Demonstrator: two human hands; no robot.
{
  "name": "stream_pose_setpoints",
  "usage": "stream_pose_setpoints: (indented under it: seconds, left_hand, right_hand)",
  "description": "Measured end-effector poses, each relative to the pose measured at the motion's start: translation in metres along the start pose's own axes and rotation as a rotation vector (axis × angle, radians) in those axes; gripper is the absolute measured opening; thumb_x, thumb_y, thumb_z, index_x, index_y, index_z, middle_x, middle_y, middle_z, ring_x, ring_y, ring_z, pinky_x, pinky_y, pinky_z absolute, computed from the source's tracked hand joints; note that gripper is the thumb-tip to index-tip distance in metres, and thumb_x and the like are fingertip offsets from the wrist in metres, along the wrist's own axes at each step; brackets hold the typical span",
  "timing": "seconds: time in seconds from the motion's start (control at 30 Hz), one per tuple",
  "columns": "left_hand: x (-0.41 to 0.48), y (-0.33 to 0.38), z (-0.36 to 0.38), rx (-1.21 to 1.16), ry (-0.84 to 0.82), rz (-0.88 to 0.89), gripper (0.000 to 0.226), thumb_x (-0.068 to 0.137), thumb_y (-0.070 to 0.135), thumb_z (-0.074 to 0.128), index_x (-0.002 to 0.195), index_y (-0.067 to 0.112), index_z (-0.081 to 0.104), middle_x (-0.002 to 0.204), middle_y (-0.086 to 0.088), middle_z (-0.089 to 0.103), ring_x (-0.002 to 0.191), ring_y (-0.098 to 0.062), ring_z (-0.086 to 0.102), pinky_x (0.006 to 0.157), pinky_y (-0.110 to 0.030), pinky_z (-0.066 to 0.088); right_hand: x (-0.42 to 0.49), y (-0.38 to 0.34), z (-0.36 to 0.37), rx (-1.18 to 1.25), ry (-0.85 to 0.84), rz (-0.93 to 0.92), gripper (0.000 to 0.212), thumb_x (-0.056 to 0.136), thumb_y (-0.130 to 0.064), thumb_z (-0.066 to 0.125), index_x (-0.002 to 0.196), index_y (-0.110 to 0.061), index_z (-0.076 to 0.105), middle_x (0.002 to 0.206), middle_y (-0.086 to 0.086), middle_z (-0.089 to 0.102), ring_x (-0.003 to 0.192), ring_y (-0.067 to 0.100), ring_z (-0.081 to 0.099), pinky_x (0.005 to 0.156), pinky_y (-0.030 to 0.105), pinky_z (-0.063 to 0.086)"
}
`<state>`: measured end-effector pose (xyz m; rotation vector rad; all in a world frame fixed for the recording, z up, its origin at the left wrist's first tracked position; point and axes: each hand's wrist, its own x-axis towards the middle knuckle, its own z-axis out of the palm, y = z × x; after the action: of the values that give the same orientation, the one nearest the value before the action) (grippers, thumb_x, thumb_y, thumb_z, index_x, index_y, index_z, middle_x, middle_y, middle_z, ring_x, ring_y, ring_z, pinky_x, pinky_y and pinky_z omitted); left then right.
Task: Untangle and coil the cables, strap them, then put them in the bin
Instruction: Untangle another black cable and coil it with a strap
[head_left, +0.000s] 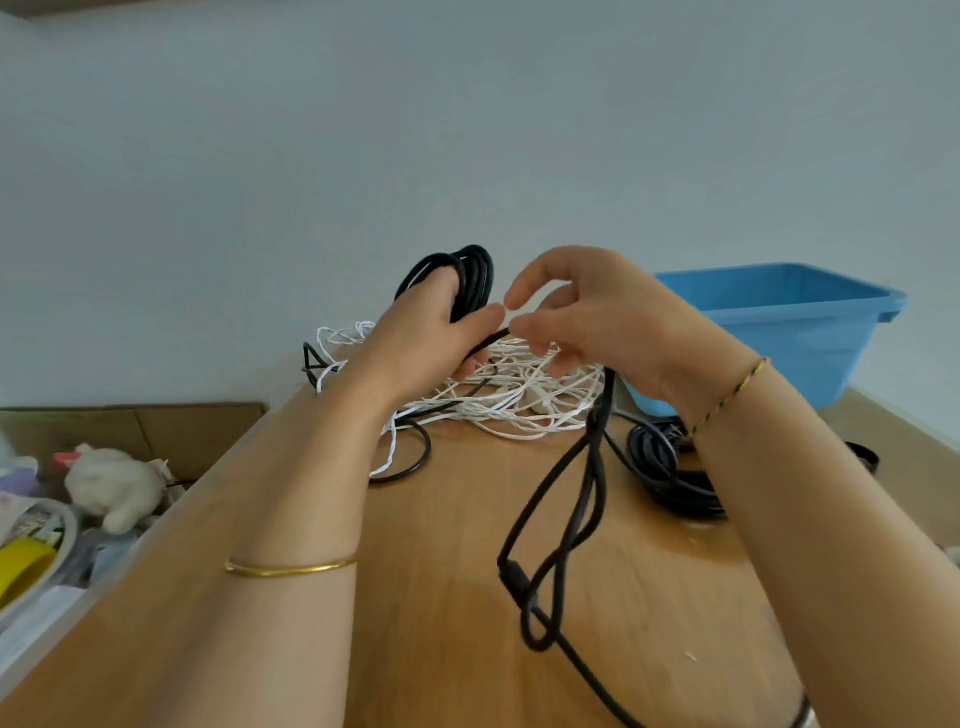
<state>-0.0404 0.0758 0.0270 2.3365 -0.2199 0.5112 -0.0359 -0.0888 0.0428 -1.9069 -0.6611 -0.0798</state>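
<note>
Black coiled cable (475, 275), in left grip (421, 338), white tangle (524, 400)

The left grip (421, 332) is holding loops of a black cable (472, 280) above the desk (457, 545), while the right grip (587, 317) is pinching the same cable's loose run. White cables (519, 400) are lying tangled near the far edge, and the blue bin (789, 322) is sitting at the far right corner.

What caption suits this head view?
Left hand holds a black cable coil; right hand pinches its loose strand over a white tangle.
</note>
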Motion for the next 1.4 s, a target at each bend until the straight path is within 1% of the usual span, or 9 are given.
stream_pose_setpoints:
  seconds: [0.13, 0.37, 0.5, 0.63, 0.9, 1.1, 1.23, 1.33, 1.4]
  left_hand:
    - [-0.012, 0.005, -0.011, -0.202, -0.200, -0.040, 0.038, 0.091, 0.041, 0.059, 0.105, 0.007, 0.055, 0.072, -0.004, 0.066, 0.056, -0.014, 0.055, 0.059, -0.027, 0.043]
    - [-0.015, 0.012, -0.017, -0.017, -0.294, -0.080, 0.025, 0.090, 0.031, 0.059, 0.088, 0.006, 0.056, 0.052, 0.002, 0.058, 0.041, -0.015, 0.043, 0.048, -0.024, 0.038]
    - [-0.016, 0.014, -0.020, -0.220, -0.349, -0.168, 0.034, 0.088, 0.022, 0.056, 0.107, -0.005, 0.061, 0.046, -0.001, 0.049, 0.035, -0.011, 0.029, 0.037, -0.020, 0.029]
    - [-0.018, 0.012, -0.024, -0.446, -0.423, -0.199, 0.031, 0.089, 0.016, 0.049, 0.096, -0.008, 0.066, 0.040, 0.001, 0.036, 0.032, -0.006, 0.022, 0.034, -0.016, 0.022]
    - [-0.011, 0.008, -0.025, -1.000, -0.519, -0.271, 0.020, 0.080, 0.024, 0.045, 0.080, 0.007, 0.055, 0.044, 0.007, 0.037, 0.026, 0.000, 0.028, 0.027, -0.011, 0.023]
    - [-0.005, 0.002, -0.028, -1.395, -0.325, -0.314, 0.015, 0.082, 0.027, 0.047, 0.080, 0.013, 0.051, 0.044, 0.011, 0.039, 0.031, -0.002, 0.038, 0.036, -0.009, 0.036]
    - [-0.002, 0.004, -0.030, -1.657, -0.003, -0.194, 0.025, 0.091, 0.027, 0.052, 0.073, 0.010, 0.055, 0.055, 0.005, 0.056, 0.047, -0.005, 0.058, 0.060, -0.031, 0.059]
    - [0.002, 0.000, -0.029, -1.613, 0.113, -0.092, 0.036, 0.095, 0.039, 0.050, 0.070, 0.013, 0.048, 0.083, -0.008, 0.073, 0.079, -0.018, 0.072, 0.069, -0.038, 0.060]
    - [0.003, 0.000, -0.023, -1.470, 0.163, -0.077, 0.033, 0.096, 0.038, 0.047, 0.087, 0.007, 0.052, 0.108, -0.017, 0.069, 0.106, -0.027, 0.067, 0.077, -0.043, 0.059]
  right_hand:
    - [0.000, 0.001, -0.008, 0.268, 0.007, 0.065, 0.018, 0.086, -0.005, 0.065, 0.100, -0.009, 0.056, 0.065, 0.008, 0.059, 0.043, 0.008, 0.044, 0.044, 0.019, 0.047]
    - [0.002, 0.002, -0.009, 0.386, -0.081, 0.015, 0.026, 0.081, 0.010, 0.061, 0.097, -0.009, 0.053, 0.077, 0.022, 0.061, 0.045, 0.012, 0.041, 0.041, 0.019, 0.037]
    - [0.007, 0.009, -0.006, 0.146, 0.075, -0.171, 0.017, 0.080, 0.003, 0.068, 0.086, -0.011, 0.060, 0.073, 0.013, 0.065, 0.047, 0.014, 0.043, 0.044, 0.020, 0.039]
    - [0.012, 0.021, -0.004, -0.002, 0.147, -0.260, 0.007, 0.085, -0.004, 0.066, 0.089, -0.010, 0.068, 0.066, 0.006, 0.061, 0.048, 0.005, 0.049, 0.052, 0.017, 0.045]
    - [0.016, 0.040, 0.012, 0.137, -0.025, -0.211, 0.017, 0.096, -0.001, 0.048, 0.107, 0.002, 0.061, 0.081, 0.031, 0.062, 0.053, 0.016, 0.059, 0.056, 0.024, 0.054]
    - [0.015, 0.046, 0.030, 0.122, -0.201, -0.017, 0.009, 0.098, -0.008, 0.045, 0.099, -0.005, 0.053, 0.071, 0.014, 0.067, 0.054, 0.020, 0.063, 0.062, 0.029, 0.055]
    - [0.010, 0.040, 0.041, 0.077, -0.345, 0.045, 0.006, 0.095, -0.005, 0.048, 0.097, -0.008, 0.053, 0.076, 0.013, 0.069, 0.056, 0.015, 0.065, 0.069, 0.033, 0.053]
    - [0.007, 0.036, 0.047, 0.034, -0.405, 0.037, 0.012, 0.090, 0.004, 0.051, 0.093, -0.006, 0.056, 0.078, 0.009, 0.068, 0.062, 0.014, 0.066, 0.068, 0.029, 0.052]
    - [0.007, 0.034, 0.049, -0.018, -0.411, 0.029, 0.015, 0.086, 0.006, 0.051, 0.087, -0.008, 0.058, 0.080, 0.010, 0.070, 0.070, 0.013, 0.067, 0.071, 0.028, 0.051]
